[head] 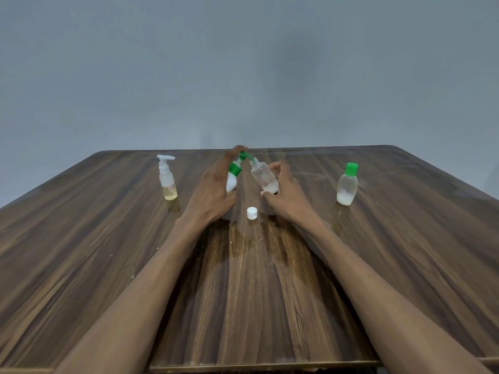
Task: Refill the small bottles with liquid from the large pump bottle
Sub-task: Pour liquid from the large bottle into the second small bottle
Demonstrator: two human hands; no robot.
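A head-worn camera looks forward and down across a dark wooden table set against a plain grey-blue wall, with a person's two bare forearms reaching in from the bottom edge toward the middle of the tabletop. The left hand is wrapped around the white body of the large pump bottle, which has a green collar and pump head; a finger lies on top of the pump, and the green spout points to the right. The right hand holds a small clear bottle with curled fingers and thumb, tilting it to the left so that its open neck meets the tip of the spout. A little white liquid sits in the bottom of this small bottle (the rest of it looks clear). Its white cap stands on the table just nearer the camera, between the two hands. Well off to the left stands a small spray bottle, upright, with a white pump top and pale yellow liquid in its lower part. Well off to the right stands a small green-capped bottle, upright and closed, with white liquid in its lower part. The wood near the cap shows a glossy wet-looking patch.
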